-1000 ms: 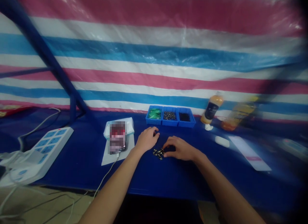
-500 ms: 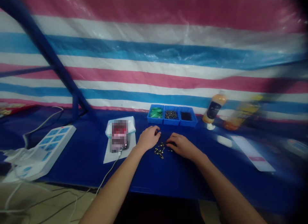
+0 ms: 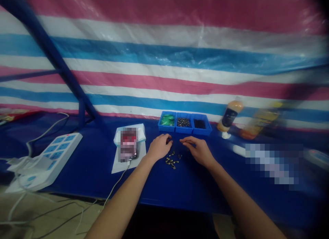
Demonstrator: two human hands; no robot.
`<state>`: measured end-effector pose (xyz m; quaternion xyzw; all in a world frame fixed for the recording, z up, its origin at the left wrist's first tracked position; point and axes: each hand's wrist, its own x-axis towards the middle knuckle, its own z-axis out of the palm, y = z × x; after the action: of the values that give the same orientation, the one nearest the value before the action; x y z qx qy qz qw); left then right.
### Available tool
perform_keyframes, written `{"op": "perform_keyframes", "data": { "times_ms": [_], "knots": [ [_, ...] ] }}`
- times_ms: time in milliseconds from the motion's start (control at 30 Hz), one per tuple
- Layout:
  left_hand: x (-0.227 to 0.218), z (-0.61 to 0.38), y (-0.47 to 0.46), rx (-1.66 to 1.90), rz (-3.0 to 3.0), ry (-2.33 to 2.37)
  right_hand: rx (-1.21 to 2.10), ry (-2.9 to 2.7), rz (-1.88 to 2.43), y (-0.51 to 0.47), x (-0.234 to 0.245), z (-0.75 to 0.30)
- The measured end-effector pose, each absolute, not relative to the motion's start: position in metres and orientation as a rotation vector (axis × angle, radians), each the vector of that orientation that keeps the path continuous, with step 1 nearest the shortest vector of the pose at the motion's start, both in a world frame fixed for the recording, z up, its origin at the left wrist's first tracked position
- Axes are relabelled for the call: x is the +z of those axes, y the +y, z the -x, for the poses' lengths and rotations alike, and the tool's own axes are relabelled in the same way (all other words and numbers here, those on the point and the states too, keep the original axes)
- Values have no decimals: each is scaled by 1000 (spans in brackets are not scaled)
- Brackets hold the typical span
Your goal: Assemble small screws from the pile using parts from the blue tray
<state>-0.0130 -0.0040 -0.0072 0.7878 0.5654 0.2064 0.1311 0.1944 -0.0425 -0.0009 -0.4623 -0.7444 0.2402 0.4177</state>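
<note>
About eight small metal parts (image 3: 171,161) lie scattered on the blue tabletop (image 3: 144,187), between the two hands. The left hand (image 3: 159,147) is half curled, palm down; the right hand (image 3: 199,151) is looser, its fingers nearly straight. Neither visibly holds anything. Beyond them stand three joined blue bins (image 3: 185,130), holding green pieces (image 3: 167,120), dark metal pieces (image 3: 183,122) and black pieces (image 3: 199,124).

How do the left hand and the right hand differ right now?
The left hand is curled with raised knuckles, while the right hand lies flatter with its fingers stretched out. The left hand sits left of the small metal parts, beside the white paper sheet, while the right hand sits to the right of those parts. Both are bare, palm down, and show nothing held.
</note>
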Motion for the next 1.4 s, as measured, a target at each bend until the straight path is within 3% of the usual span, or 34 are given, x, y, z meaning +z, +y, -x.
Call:
{"op": "perform_keyframes", "data": {
  "times_ms": [233, 500, 700, 1033, 1400],
  "knots": [
    [-7, 13, -3, 593, -2294, 1643, 938, -1337, 1027, -41, 12, -201],
    [-4, 12, -4, 576, -2289, 1629, 969, -1495, 1292, -38, 6, -206],
    [-3, 12, -5, 577, -2275, 1628, 1020, -1224, 1266, -30, 0, -205],
    [-3, 12, -5, 579, -2252, 1637, 538, -2220, 1539, -39, -2, -223],
    [-4, 12, -6, 575, -2266, 1634, 471, -2218, 1336, -36, -4, -220]
  ]
}}
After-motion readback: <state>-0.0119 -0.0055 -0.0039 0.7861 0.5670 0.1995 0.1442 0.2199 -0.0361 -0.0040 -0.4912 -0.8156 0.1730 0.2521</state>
